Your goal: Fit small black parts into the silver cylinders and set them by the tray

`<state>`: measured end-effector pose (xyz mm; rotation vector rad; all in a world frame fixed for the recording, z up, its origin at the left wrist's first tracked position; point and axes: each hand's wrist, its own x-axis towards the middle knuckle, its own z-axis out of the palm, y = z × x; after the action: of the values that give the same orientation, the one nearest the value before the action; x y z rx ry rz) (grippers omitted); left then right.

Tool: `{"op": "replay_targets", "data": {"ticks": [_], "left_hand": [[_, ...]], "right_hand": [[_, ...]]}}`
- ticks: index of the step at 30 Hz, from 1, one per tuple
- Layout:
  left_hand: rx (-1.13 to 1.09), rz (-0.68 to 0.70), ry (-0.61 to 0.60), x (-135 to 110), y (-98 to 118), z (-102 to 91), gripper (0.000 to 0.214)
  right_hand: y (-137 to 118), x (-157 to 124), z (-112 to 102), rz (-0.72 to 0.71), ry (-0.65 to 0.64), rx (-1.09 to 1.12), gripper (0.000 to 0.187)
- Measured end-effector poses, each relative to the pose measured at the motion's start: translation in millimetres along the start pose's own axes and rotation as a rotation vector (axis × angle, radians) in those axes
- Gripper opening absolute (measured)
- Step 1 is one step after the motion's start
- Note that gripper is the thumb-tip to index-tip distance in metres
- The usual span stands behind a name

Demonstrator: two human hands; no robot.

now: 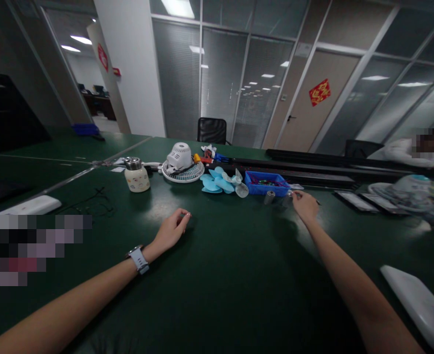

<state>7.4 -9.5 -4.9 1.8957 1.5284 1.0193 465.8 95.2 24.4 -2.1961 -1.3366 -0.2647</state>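
Note:
My right hand (305, 207) reaches across the green table, its fingers closed at the top of a small, blurred metal cylinder (286, 200). A second small metal cylinder (270, 197) stands just left of it, in front of a blue tray (267, 191) that holds small dark and coloured parts. My left hand (171, 228) rests over the table with thumb and fingers pressed together; whatever lies between the fingertips is too small to make out. A watch with a pale strap is on the left wrist.
Beyond my hands are a cream jar (136, 177), a white fan body (180, 160) with its grille, and blue fan blades (217, 181). Long black bars (298, 172) lie behind. A white case (419, 305) sits at right. Another person (404, 152) is at the far right.

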Motion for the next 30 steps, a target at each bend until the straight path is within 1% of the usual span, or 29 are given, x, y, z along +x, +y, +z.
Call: {"op": "replay_targets", "data": {"ticks": [3, 5, 7, 9, 12, 15, 20, 24, 27, 30], "left_hand": [[0.005, 0.001, 0.003, -0.1, 0.5, -0.6, 0.033], [0.009, 0.001, 0.005, -0.1, 1.3, -1.1, 0.034], [0.012, -0.001, 0.003, -0.2, 1.7, -1.3, 0.034], [0.013, -0.001, -0.002, -0.2, 1.4, -1.1, 0.034], [0.013, 0.0, -0.007, -0.3, 0.1, -0.5, 0.033], [0.017, 0.001, -0.005, -0.4, -0.7, -0.4, 0.032], [0.024, 0.012, -0.011, -0.5, 0.2, -0.7, 0.032], [0.022, 0.028, -0.008, -1.1, 0.4, -0.7, 0.032], [0.015, 0.058, 0.01, -2.6, 2.7, -0.9, 0.031], [0.011, 0.113, 0.023, -7.2, 11.0, 0.0, 0.03]], "right_hand": [[0.1, -2.4, -1.5, -0.009, -0.001, -0.005, 0.039], [-2.9, -7.7, -3.6, -0.03, 0.027, -0.012, 0.041], [-10.1, -16.2, -5.3, -0.074, 0.077, -0.02, 0.044], [-21.0, -26.0, -5.2, -0.145, 0.084, -0.007, 0.052], [-38.6, -35.8, 1.6, -0.221, -0.025, 0.044, 0.062], [-48.8, -34.0, 14.5, -0.193, -0.121, 0.087, 0.058], [-46.8, -19.2, 32.2, -0.09, -0.199, 0.24, 0.053], [-45.5, -20.1, 33.6, -0.081, -0.236, 0.413, 0.059], [-55.8, -38.5, 27.6, -0.15, -0.278, 0.556, 0.063], [-77.8, -75.9, 16.0, -0.28, -0.392, 0.696, 0.062]]}}
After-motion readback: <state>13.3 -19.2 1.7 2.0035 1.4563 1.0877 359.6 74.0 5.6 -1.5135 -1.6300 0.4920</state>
